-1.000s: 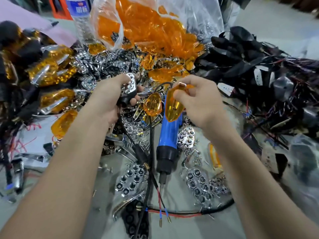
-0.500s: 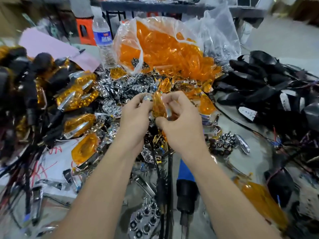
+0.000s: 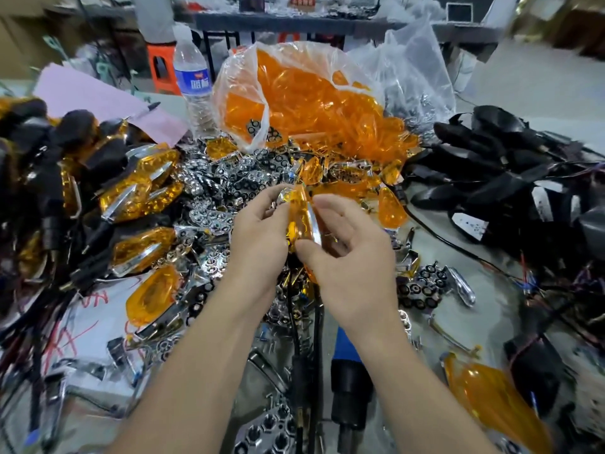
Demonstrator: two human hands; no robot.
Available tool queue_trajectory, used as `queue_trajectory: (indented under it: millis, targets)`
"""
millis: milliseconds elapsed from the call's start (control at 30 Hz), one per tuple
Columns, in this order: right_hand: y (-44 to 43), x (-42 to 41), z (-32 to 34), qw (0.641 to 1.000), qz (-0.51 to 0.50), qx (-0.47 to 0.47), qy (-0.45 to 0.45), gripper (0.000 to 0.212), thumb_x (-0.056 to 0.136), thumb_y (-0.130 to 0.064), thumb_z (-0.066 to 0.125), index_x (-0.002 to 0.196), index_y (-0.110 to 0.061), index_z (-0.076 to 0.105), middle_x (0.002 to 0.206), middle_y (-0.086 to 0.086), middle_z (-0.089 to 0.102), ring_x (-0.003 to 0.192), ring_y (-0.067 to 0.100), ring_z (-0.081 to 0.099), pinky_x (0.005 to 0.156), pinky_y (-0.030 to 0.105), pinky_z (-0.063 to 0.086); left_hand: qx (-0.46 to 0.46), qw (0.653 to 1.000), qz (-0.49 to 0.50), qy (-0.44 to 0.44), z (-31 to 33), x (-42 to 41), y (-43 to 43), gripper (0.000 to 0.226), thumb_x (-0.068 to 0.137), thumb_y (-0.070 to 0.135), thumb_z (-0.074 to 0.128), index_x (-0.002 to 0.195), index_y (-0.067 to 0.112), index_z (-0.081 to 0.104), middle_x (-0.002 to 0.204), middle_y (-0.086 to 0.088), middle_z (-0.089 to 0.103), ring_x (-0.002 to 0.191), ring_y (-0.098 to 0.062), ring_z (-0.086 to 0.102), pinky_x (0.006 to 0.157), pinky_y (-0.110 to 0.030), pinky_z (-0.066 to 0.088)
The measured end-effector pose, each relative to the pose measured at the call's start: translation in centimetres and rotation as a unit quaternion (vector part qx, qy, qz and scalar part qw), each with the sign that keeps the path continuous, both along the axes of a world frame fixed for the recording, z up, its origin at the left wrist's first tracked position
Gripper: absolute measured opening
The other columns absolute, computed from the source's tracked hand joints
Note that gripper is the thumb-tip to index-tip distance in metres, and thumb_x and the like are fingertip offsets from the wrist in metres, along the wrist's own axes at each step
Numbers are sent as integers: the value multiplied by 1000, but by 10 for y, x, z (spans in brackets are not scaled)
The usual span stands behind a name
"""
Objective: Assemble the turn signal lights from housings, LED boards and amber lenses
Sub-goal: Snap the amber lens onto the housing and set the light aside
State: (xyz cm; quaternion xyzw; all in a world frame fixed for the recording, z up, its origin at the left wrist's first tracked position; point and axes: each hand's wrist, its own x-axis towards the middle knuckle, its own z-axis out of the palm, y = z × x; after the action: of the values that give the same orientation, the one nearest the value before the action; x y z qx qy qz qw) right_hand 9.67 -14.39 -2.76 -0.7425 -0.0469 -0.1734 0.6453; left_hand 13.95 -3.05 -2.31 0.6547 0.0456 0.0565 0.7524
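My left hand [image 3: 258,234] and my right hand [image 3: 350,253] meet at the middle of the view, both gripping one turn signal light [image 3: 299,221]. Its amber lens faces up between my fingers, with a chrome edge showing on the right side. A black cable [image 3: 299,355] hangs down from it between my forearms. A clear bag of amber lenses [image 3: 311,103] lies just behind my hands. Chrome reflector pieces [image 3: 222,178] are heaped in front of the bag. Black housings [image 3: 491,158] with wires are piled at the right.
Assembled amber lights with black stems [image 3: 137,191] are stacked at the left. A water bottle [image 3: 193,80] stands behind them beside a pink sheet [image 3: 98,99]. A blue and black tool [image 3: 352,381] lies under my right forearm. Loose amber lenses [image 3: 491,394] lie at the lower right.
A second ago my hands were apart, the left holding a housing with a chrome board, the right an amber lens. They have come together and the lens now sits on the housing.
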Motion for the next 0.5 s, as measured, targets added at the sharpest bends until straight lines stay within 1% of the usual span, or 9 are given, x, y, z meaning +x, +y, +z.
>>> queue_trajectory:
  millis: [33,100,167,200,233,333,367,433,500]
  targets:
    - [2,-1,0,1000,7,-7,-7,49,82,-6,78,112,-43,69,110,-29,73,106,-9,67,81,8,51,-29,1000,-1,0,1,-2,-1,25,104,17,59,99,30,80,101,-11,78,81,-14,71,70,-29,58]
    - [3,-2,0,1000,6,-16,-12,52,84,-3,77,115,-45,70,110,-30,72,107,-8,67,83,6,49,-91,996,-1,10,3,-7,-6,25,105,20,60,101,31,81,103,-8,79,91,-17,74,78,-34,60]
    - [2,-2,-2,1000,-5,-22,-7,51,85,-4,78,123,-37,72,114,-29,72,107,-12,65,85,4,48,-150,988,-8,29,4,-11,-9,26,107,23,56,108,30,81,111,-8,79,104,-25,75,89,-44,61]
    - [1,-2,-2,1000,-14,-25,-3,52,84,-6,80,128,-33,72,118,-27,72,108,-15,63,86,2,46,-175,984,-15,40,5,-11,-10,27,107,25,55,110,29,81,113,-9,78,108,-29,74,93,-49,61]
    - [0,-2,-3,999,-23,-26,-1,53,84,-7,81,130,-32,72,123,-25,71,110,-17,61,88,1,45,-197,979,-28,49,5,-11,-11,27,107,26,54,112,28,81,114,-10,78,109,-30,74,94,-50,61]
    - [-2,-1,-4,999,-34,-26,-4,54,84,-10,82,132,-30,70,129,-22,69,115,-18,58,92,2,44,-241,964,-85,66,5,-6,-6,33,106,23,48,118,24,79,114,-11,78,102,-26,76,90,-45,63]
    - [-3,0,-3,999,-32,-28,-5,54,84,-10,82,133,-30,70,129,-21,69,116,-17,59,94,5,46,-245,961,-104,69,5,-5,-3,33,103,20,49,119,24,79,113,-11,78,98,-25,76,89,-44,62]
    - [-5,1,-3,999,-25,-38,-3,55,84,-9,82,133,-31,70,129,-22,69,119,-14,59,100,12,48,-243,958,-134,69,5,-2,4,36,89,18,57,117,23,79,115,-11,77,96,-25,75,92,-44,59]
    - [-9,3,-3,999,-16,-42,2,56,83,-6,82,132,-31,70,127,-23,69,118,-14,60,99,12,49,-227,958,-162,70,3,2,14,37,85,15,59,114,25,81,120,-9,76,99,-24,72,95,-41,57]
